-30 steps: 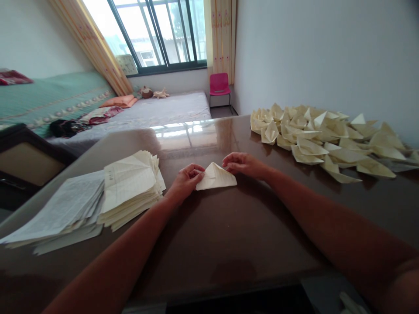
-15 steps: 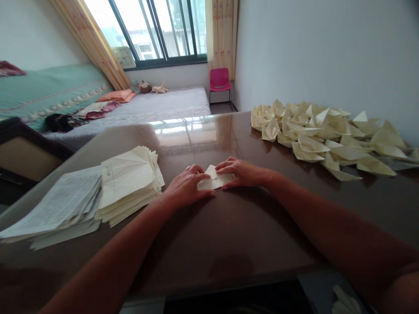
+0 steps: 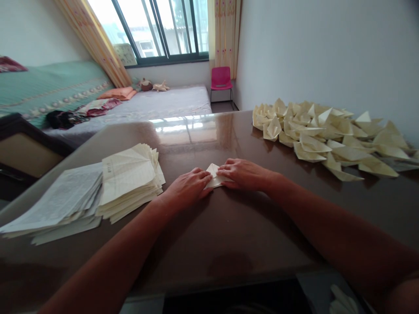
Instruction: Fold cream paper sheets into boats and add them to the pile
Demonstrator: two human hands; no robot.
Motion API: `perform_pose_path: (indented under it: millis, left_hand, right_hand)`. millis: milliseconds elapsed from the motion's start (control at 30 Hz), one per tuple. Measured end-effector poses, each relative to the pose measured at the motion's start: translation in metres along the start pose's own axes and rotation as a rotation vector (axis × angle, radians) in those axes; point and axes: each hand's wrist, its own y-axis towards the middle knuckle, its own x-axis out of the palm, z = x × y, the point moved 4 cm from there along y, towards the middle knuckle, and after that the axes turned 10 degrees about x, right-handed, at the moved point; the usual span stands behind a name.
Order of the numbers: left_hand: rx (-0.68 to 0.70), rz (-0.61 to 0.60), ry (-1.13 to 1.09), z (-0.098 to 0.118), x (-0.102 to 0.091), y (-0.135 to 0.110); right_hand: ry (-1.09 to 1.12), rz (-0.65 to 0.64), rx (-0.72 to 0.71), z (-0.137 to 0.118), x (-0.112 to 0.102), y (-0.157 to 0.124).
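A small cream folded paper piece [image 3: 214, 173] lies flat on the glossy brown table [image 3: 229, 235] in front of me. My left hand [image 3: 187, 188] rests palm down on its left side, fingers stretched flat over it. My right hand [image 3: 245, 174] presses flat on its right side, fingers extended. Only the peak of the paper shows between the two hands. To the left lies a stack of folded cream sheets [image 3: 129, 181] beside printed pages [image 3: 62, 203].
A large heap of finished folded paper shapes [image 3: 327, 133] covers the table's far right by the white wall. Beyond the table are a bed [image 3: 157, 107], a pink chair [image 3: 221, 80], a window and curtains. A dark cabinet [image 3: 22, 150] stands at the left.
The paper piece, held up between fingertips a second ago, has been laid flat on the table. Both hands have closed in over it and press it down.
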Motion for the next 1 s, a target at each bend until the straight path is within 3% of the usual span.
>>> perform_pose_path:
  millis: [267,400,600,800,1000]
  left_hand:
    - [0.013,-0.005,0.107,0.004,0.001,0.003]
    - [-0.051,0.004,0.089,0.006,-0.001,0.005]
    - [-0.147,0.060,-0.076,-0.011,0.001,0.002]
    - [-0.286,0.152,-0.345,-0.034,0.013,-0.001]
    - [-0.386,0.146,-0.299,-0.032,0.014,0.001]
  right_hand:
    - [-0.058,0.018,0.026,-0.008,-0.004,-0.001]
    - [-0.036,0.039,0.051,-0.008,-0.001,-0.002]
    - [0.232,0.052,0.125,0.012,0.008,0.003]
    - [0.395,0.059,0.301,0.030,0.020,0.010]
    - [0.391,0.044,0.469,0.030,0.021,0.009]
